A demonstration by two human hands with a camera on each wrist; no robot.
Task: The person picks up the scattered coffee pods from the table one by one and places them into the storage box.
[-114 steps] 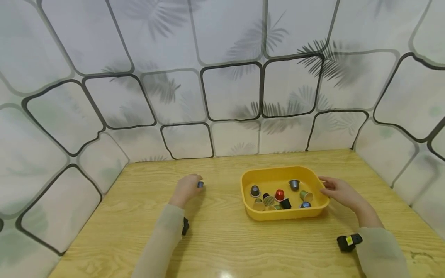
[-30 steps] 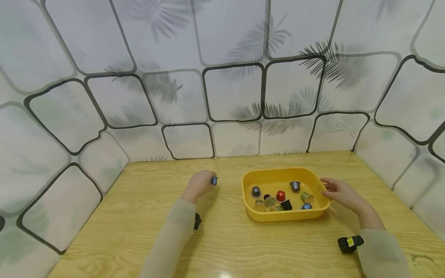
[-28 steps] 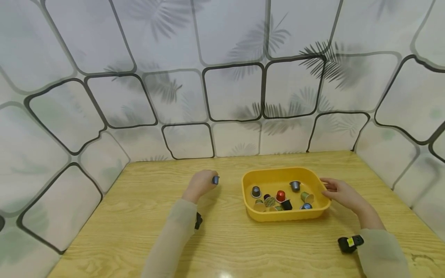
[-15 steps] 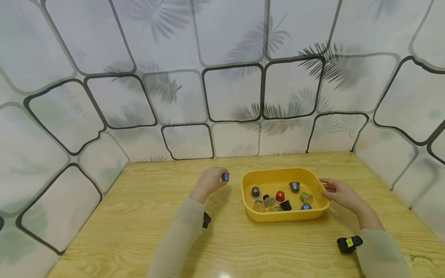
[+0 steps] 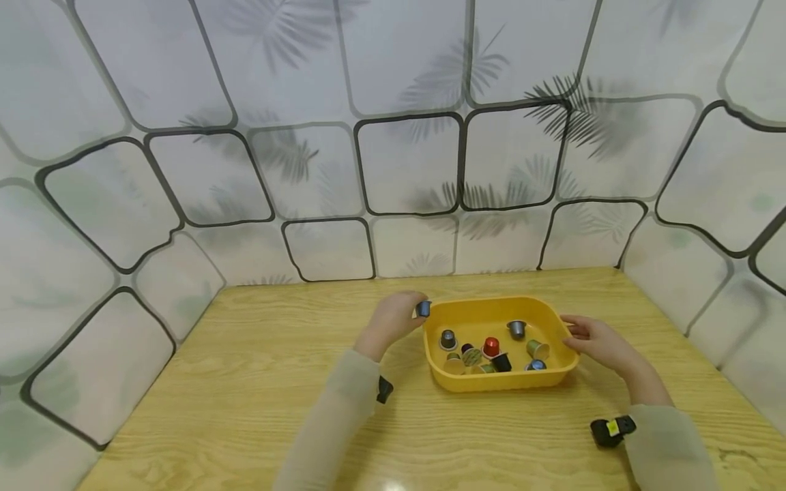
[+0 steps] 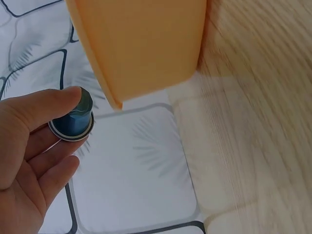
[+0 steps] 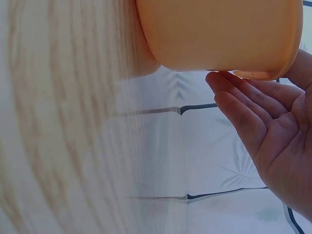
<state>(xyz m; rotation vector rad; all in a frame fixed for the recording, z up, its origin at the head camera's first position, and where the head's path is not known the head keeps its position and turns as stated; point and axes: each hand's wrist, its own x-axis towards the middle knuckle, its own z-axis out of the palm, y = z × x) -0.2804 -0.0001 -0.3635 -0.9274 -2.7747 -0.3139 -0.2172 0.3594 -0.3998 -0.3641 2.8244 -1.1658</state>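
Observation:
My left hand (image 5: pixel 393 319) pinches a blue coffee capsule (image 5: pixel 423 309) beside the left rim of a yellow tray (image 5: pixel 430 365). In the left wrist view, the thumb presses the narrow end of the capsule (image 6: pixel 75 119), while fingers support its wide rimmed end. Against the tray's right end, my right hand (image 5: pixel 598 344) holds the rim, thumb over it and fingers along the outside. Several coffee capsules lie in the tray: a red one (image 5: pixel 491 346), a black one (image 5: pixel 501 362), a grey-blue one (image 5: pixel 517 329), a green one (image 5: pixel 537 350) and others.
The tray stands on a wood-grain table (image 5: pixel 258 382). Behind and at both sides rises a patterned wall covering (image 5: pixel 411 164) with dark outlines and leaf prints. A small black camera (image 5: pixel 608 432) sits at the right wrist.
My left hand has lifted the blue capsule from the table's left part and carried it right to the tray's left rim. The right hand and the tray have stayed in place.

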